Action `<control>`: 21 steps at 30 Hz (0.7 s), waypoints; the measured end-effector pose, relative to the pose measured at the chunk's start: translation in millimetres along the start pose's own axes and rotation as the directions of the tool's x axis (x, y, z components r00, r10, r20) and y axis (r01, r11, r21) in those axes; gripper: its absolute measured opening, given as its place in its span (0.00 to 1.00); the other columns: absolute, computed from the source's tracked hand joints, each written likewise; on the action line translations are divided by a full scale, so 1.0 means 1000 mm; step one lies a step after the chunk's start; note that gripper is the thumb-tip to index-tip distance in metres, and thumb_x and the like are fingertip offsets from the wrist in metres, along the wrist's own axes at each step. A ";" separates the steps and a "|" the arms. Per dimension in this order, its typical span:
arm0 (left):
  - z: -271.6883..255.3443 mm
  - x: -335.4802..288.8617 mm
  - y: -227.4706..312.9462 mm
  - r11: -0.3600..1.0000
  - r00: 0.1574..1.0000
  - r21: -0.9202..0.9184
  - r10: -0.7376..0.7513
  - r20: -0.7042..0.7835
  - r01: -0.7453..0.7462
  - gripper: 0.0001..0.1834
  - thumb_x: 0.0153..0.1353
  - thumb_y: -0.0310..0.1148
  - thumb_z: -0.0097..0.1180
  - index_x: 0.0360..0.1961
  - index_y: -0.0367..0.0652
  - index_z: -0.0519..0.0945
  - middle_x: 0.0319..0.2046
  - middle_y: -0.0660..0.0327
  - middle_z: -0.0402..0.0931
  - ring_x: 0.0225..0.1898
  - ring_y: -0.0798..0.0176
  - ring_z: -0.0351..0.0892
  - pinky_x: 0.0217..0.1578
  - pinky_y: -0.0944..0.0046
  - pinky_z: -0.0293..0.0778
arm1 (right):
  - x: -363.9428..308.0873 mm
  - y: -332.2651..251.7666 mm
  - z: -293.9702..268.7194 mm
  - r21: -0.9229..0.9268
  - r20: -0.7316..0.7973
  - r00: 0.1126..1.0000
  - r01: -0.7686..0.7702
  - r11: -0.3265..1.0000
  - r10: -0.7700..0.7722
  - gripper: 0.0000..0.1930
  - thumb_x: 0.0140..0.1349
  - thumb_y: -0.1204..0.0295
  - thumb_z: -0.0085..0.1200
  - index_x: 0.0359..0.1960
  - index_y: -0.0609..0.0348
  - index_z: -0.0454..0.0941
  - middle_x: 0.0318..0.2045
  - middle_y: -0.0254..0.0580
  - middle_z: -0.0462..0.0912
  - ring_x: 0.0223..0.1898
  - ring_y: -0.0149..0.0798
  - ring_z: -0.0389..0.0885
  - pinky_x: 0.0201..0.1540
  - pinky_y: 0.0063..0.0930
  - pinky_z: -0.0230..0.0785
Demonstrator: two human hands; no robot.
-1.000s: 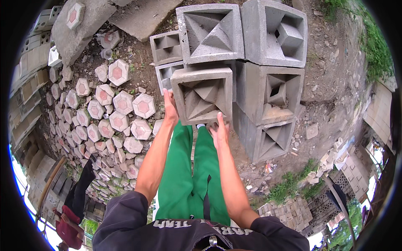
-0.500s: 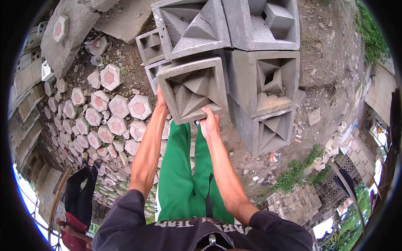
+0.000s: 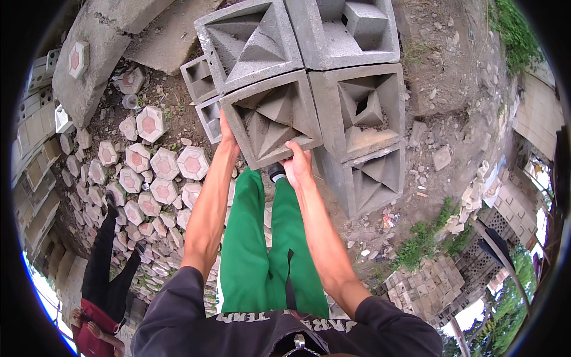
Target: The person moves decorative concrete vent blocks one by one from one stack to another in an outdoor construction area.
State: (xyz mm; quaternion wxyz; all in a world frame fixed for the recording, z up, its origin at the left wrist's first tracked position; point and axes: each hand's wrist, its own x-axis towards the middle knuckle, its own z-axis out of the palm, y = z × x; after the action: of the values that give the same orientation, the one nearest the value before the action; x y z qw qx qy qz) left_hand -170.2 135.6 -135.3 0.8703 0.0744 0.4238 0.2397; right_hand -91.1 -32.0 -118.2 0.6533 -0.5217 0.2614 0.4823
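Between my hands is a square grey concrete vent block (image 3: pixel 270 122) with slanted faces inside its frame. My left hand (image 3: pixel 228 132) grips its left side, the fingers mostly hidden behind it. At the lower edge my right hand (image 3: pixel 297 163) holds on, thumb over the rim and fingers underneath. The block's far edge lies against a larger vent block (image 3: pixel 250 44); on its right it meets another vent block (image 3: pixel 372 110) in the stack. Whether its underside rests on something is hidden.
Two small vent blocks (image 3: pixel 200 79) stand left of the stack. Hexagonal pavers (image 3: pixel 165 163) with reddish centres cover the ground at left. A broken concrete slab (image 3: pixel 89 59) lies beyond them. Another person (image 3: pixel 101 297) stands at lower left. Rubble and dirt (image 3: pixel 440 119) lie on the right.
The held block has moved away from me, up against the neighbouring blocks, closing the gap to its right. Both hands moved with it. The view has shifted slightly, and the other person's legs have moved.
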 end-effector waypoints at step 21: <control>0.039 -0.264 -0.154 0.305 0.853 0.861 -0.463 -0.239 0.407 0.33 0.66 0.59 0.37 0.50 0.36 0.71 0.42 0.54 0.76 0.38 0.61 0.77 0.35 0.61 0.73 | -0.222 -0.014 -0.130 -0.004 -0.006 1.000 -0.018 1.000 0.018 0.33 0.65 0.53 0.48 0.65 0.59 0.55 0.62 0.49 0.65 0.61 0.46 0.66 0.59 0.43 0.62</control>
State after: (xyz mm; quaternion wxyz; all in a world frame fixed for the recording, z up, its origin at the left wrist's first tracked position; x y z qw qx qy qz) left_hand -225.0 -122.7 23.6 0.7395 0.4085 0.4647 -0.2650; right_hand -145.8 -232.8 34.1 0.6469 -0.5222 0.2673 0.4872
